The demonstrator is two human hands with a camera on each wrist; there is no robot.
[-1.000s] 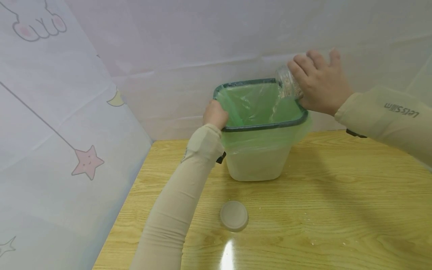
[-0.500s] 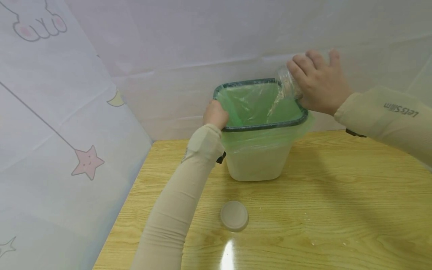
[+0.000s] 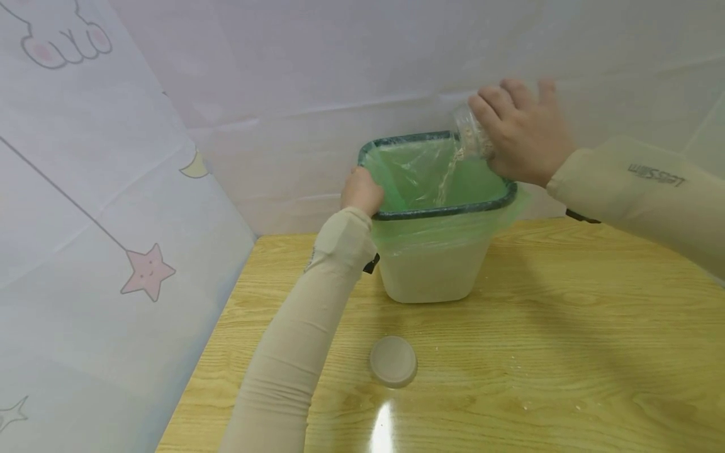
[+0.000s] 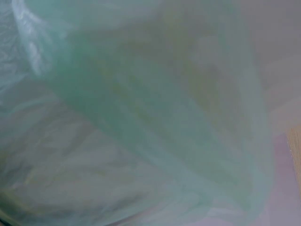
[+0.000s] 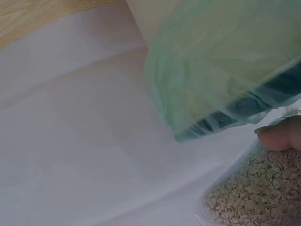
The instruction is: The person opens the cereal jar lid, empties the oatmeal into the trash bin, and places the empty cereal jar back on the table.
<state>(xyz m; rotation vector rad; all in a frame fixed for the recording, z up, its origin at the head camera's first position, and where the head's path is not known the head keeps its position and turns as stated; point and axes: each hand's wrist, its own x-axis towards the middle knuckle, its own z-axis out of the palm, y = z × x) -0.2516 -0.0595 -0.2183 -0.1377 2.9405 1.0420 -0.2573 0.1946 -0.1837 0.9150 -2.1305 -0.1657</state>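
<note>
One table (image 3: 623, 365) bears one bin (image 3: 427, 277) at its far side, lined with one green bag (image 3: 430, 233) folded over the rim. Of your two hands, the right hand (image 3: 527, 135) grips one jar (image 3: 461, 119), long axis tilted, mouth leftward over the bin's right half; your left hand (image 3: 361, 190), farther from the jar, seems to grip the left rim, its fingertips hidden. One lid (image 3: 393, 360) lies near; uncounted flakes (image 5: 263, 193) fall from the jar.
</note>
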